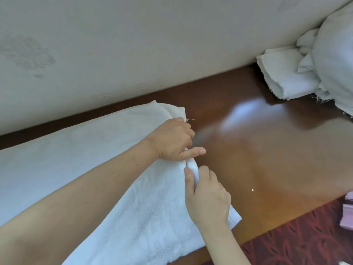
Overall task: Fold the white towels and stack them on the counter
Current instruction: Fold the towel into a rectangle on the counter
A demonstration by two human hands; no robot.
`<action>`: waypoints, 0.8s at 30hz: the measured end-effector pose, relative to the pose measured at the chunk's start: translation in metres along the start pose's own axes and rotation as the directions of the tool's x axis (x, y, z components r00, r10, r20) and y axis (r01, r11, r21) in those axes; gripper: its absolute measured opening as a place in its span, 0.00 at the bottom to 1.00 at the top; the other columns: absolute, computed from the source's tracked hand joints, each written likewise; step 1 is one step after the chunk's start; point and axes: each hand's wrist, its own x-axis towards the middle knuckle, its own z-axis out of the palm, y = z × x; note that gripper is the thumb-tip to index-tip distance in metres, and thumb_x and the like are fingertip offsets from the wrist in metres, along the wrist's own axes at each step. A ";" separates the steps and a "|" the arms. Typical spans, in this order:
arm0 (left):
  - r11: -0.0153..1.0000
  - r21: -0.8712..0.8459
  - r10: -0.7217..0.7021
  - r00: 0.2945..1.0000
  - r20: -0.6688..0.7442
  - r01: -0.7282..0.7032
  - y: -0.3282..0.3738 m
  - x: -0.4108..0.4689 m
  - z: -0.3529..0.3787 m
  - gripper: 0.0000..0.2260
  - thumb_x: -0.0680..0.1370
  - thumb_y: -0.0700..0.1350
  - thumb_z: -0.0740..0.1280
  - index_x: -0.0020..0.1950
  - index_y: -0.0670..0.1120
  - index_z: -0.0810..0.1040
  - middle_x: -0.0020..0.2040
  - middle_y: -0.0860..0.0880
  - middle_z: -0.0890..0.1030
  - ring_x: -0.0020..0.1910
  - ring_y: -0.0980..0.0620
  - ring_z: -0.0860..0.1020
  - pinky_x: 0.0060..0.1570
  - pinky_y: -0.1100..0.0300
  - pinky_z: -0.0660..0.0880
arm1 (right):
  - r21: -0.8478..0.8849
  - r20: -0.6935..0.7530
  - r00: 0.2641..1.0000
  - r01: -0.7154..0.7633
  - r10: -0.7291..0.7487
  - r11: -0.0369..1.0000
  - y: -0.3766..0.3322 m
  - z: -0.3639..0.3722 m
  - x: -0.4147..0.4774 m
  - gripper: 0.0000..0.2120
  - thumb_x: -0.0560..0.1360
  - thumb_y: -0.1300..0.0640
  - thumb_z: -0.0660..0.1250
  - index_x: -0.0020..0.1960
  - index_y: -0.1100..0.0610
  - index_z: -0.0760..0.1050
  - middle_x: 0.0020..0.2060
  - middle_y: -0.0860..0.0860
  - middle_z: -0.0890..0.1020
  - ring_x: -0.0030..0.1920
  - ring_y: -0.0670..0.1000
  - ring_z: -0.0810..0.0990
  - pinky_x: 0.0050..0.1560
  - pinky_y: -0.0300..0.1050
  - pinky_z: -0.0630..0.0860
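The left forearm [76,197] comes in from 8 o'clock and lies across the white towel [95,150]. The right forearm [223,245] rises from 6 o'clock. The towel is spread flat on the brown, glossy counter [267,150], covering its left part from 9 o'clock down to 6 o'clock, and its right edge runs through the middle of the view.

Both hands meet on that right edge. The left hand [172,140] has its fingers curled down over the hem, clamped on the cloth, with one finger lying straight and pointing to 3 o'clock. Just below it, the right hand [208,197] pinches a raised fold of the same edge, with the thumb on top of the towel and the other fingers curled round the outer side. The two hands are almost touching.

At 2 o'clock, well apart from the hands, a folded towel stack [282,73] sits on the counter against the pale patterned wall [133,44]. A loose heap of white cloth [336,54] lies beside it at the right border. Dark red patterned carpet [305,241] shows at 5 o'clock, and something pink [347,213] is cut off by the right border.
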 end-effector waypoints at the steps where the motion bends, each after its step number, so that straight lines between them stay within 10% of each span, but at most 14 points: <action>1: 1.000 0.009 0.000 0.999 0.035 0.000 -0.001 -0.002 -0.004 0.35 0.82 0.62 0.47 0.25 0.45 0.77 0.25 0.52 0.72 0.30 0.49 0.68 0.41 0.58 0.65 | -0.017 0.036 0.999 -0.009 0.009 1.000 -0.001 -0.003 0.001 0.26 0.81 0.35 0.42 0.39 0.52 0.65 0.26 0.45 0.68 0.22 0.49 0.63 0.23 0.39 0.50; 6: 0.998 0.057 -0.016 0.993 0.118 0.009 -0.009 -0.015 -0.027 0.34 0.80 0.65 0.44 0.24 0.46 0.69 0.21 0.50 0.68 0.26 0.47 0.65 0.42 0.53 0.71 | -0.056 0.196 0.980 -0.013 0.024 0.998 -0.012 -0.024 0.006 0.32 0.72 0.32 0.31 0.39 0.52 0.65 0.29 0.48 0.75 0.32 0.55 0.73 0.37 0.50 0.69; 14: 0.995 0.051 -0.095 0.989 0.112 0.090 -0.014 -0.057 -0.067 0.27 0.81 0.63 0.46 0.27 0.51 0.64 0.25 0.53 0.68 0.28 0.54 0.63 0.47 0.60 0.59 | 0.096 0.285 0.957 0.034 -0.060 0.995 -0.058 -0.044 -0.008 0.32 0.70 0.31 0.29 0.35 0.52 0.63 0.30 0.48 0.76 0.35 0.56 0.72 0.42 0.50 0.70; 18: 0.983 0.029 -0.184 0.977 0.106 0.181 -0.013 -0.088 -0.067 0.27 0.81 0.64 0.46 0.49 0.53 0.81 0.54 0.53 0.80 0.62 0.48 0.73 0.72 0.49 0.56 | 0.056 0.230 0.971 0.048 -0.059 0.997 -0.060 -0.042 -0.006 0.33 0.72 0.31 0.32 0.36 0.52 0.66 0.29 0.48 0.74 0.34 0.56 0.72 0.39 0.50 0.68; 20: 0.963 -0.005 -0.269 0.959 0.090 0.271 -0.016 -0.104 -0.070 0.26 0.81 0.65 0.45 0.70 0.59 0.72 0.76 0.54 0.66 0.79 0.51 0.55 0.77 0.49 0.44 | 0.026 0.160 0.987 -0.024 0.019 0.999 -0.044 -0.043 0.003 0.33 0.75 0.33 0.35 0.39 0.52 0.70 0.29 0.46 0.71 0.36 0.57 0.70 0.40 0.50 0.65; 24: 0.900 -0.044 -0.432 0.901 0.033 0.433 -0.025 -0.152 -0.073 0.27 0.82 0.65 0.44 0.80 0.60 0.56 0.82 0.55 0.48 0.80 0.55 0.42 0.77 0.53 0.39 | -0.067 0.027 0.985 -0.168 0.170 0.983 0.007 -0.029 0.018 0.30 0.79 0.35 0.39 0.51 0.54 0.72 0.37 0.52 0.76 0.40 0.60 0.73 0.41 0.51 0.66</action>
